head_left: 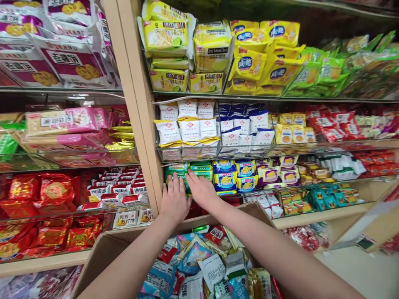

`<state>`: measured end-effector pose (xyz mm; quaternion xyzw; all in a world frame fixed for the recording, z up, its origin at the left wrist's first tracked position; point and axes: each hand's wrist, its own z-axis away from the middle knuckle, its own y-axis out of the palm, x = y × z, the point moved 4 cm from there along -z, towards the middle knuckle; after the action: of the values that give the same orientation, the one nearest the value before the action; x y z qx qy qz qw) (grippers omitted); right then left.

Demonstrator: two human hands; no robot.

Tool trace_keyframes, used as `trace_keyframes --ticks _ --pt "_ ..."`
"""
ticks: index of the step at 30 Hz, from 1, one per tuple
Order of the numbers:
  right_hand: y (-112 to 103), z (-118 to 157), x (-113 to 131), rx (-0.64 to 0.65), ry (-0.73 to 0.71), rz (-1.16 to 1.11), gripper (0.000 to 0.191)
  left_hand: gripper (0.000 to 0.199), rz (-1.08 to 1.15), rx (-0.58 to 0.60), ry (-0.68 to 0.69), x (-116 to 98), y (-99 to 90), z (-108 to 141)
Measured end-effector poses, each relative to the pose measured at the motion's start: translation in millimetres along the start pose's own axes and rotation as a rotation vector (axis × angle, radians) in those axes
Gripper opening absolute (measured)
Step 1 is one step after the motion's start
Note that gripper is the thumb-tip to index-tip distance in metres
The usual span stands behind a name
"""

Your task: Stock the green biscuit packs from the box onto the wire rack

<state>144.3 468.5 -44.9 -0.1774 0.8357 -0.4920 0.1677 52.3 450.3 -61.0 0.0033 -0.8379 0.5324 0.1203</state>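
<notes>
Both hands reach out to a shelf bin of small green snack packets (202,169). My left hand (175,198) lies palm down over the left side of this bin, its fingers stretched and a little apart. Close beside it, my right hand (200,189) points its extended fingers up and left onto the same packets. Neither hand is closed round a packet. Part of the green stack is hidden beneath the fingers. Under my forearms stands a cardboard box (104,249) full of mixed loose packets, among them a white packet (212,270).
Blue-and-yellow packets (225,179) sit right of the green ones. White packets (190,129) fill the clear bin above. A wooden upright (137,99) divides the shelves on the left. Red packets (57,193) lie beyond it. Shelf edges run close above the hands.
</notes>
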Motion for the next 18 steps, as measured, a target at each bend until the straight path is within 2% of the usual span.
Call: trace_keyframes --ticks 9,14,18 --pt "-1 15 -1 0.036 -0.031 -0.016 0.056 0.061 -0.036 -0.081 0.089 6 1.0 4" --pt "4 9 -6 0.079 0.033 -0.028 0.059 0.061 -0.055 -0.118 0.051 1 3.1 -1" --pt "1 11 -5 0.073 0.043 -0.051 0.062 0.059 -0.067 -0.112 0.060 0 1.4 1"
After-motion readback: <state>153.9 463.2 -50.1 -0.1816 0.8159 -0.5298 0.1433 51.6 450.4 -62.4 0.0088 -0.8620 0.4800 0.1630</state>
